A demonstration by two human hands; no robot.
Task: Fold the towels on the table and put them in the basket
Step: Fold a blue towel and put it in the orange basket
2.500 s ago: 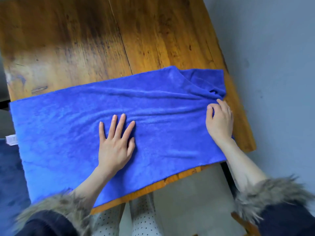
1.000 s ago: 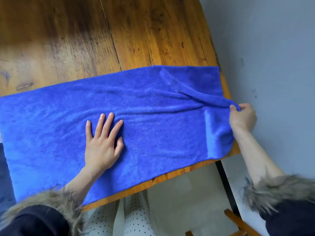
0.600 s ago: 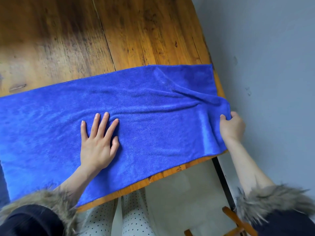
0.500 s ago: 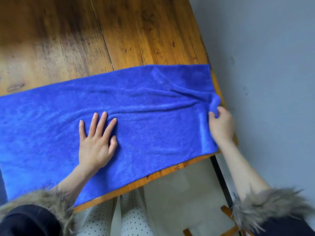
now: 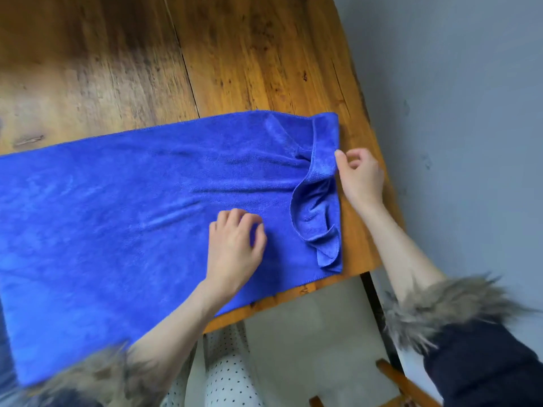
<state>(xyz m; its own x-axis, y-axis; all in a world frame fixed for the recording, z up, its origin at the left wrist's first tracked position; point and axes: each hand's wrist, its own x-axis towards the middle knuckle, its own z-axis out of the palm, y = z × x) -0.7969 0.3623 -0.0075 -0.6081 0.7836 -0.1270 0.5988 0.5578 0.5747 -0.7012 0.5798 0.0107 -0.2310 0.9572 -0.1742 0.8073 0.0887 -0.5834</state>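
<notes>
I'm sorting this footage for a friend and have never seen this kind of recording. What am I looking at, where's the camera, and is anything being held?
There is no machine here. A person wears a wide-angle camera on the head, so you look down at their own two arms in fur-cuffed dark sleeves. A bright blue fluffy towel lies spread along the near edge of a worn wooden table. Its right end is flipped back in a rumpled fold. The left hand rests on the towel, fingers curled. The right hand sits at the folded end, fingers loosely open, touching the edge rather than gripping it. No basket is in view.
</notes>
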